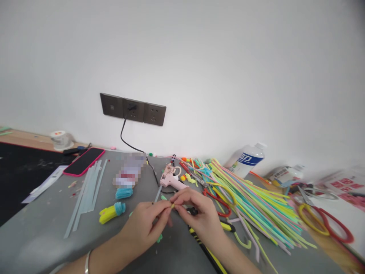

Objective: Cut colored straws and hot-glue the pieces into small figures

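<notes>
Above a gray tabletop [45, 236], a tiny yellowish piece [172, 206] is pinched, lower center, by left hand [144, 222] and right hand [201, 213].

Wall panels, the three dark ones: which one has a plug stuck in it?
The middle panel: a black plug sits in it, and a black cord runs down from there. The left panel and the right panel have nothing plugged in.
</notes>
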A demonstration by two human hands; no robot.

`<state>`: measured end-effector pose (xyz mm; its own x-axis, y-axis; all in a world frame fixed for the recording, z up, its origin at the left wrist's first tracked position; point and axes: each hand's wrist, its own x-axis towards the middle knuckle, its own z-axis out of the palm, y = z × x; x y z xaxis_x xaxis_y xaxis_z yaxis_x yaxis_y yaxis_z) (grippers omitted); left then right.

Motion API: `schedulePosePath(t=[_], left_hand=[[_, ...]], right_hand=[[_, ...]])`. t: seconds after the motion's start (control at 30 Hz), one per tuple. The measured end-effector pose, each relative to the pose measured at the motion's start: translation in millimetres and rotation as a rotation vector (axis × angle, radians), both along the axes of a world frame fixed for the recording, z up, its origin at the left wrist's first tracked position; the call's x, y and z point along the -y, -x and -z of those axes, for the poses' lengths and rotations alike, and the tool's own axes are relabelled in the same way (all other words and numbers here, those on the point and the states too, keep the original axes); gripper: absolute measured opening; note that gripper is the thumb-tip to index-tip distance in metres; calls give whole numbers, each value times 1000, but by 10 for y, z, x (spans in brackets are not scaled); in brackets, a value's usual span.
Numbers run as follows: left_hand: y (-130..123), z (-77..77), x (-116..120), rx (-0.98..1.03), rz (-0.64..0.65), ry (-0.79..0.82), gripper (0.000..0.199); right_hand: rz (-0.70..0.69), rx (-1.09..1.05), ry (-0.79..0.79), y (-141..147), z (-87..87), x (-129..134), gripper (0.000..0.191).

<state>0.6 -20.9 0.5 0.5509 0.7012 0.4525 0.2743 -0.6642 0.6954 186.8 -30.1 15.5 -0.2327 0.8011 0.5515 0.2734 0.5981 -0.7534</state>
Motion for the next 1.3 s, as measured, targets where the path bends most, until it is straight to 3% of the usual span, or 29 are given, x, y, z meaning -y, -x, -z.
schedulePosePath(t=[0.2, 0.33, 0.47, 0.57, 0.7, 0.83, 0.93, 1.2, 1.3], left_hand=[[-31, 44, 13, 1, -79, -58, 18], [-46, 74, 44, -7, -63, -100, 21], [-39, 89, 43, -19, -88, -65, 22], [-19, 82, 18, -1, -105, -60, 22], [5, 80, -3, 2, -100, -181, 20], [7, 94, -6, -64, -90, -272, 23], [-4, 91, -12, -83, -90, -278, 26], [-21, 24, 5, -12, -70, -291, 26], [-20, 18, 12, -13, -51, -262, 24]], right_hand=[[107, 262, -314, 4, 121, 79, 17], [142, 317, -384, 34, 161, 101, 20], [105, 191, -259, 55, 122, 70, 19], [-12, 1, -19, 22, 52, 13, 12], [-201, -270, 320, -42, 15, -58, 4], [-300, -388, 503, -61, 38, -82, 5], [-273, -359, 496, -47, 46, -76, 9], [-119, -219, 243, 2, 20, -37, 15], [-89, -197, 224, 9, -7, -12, 15]])
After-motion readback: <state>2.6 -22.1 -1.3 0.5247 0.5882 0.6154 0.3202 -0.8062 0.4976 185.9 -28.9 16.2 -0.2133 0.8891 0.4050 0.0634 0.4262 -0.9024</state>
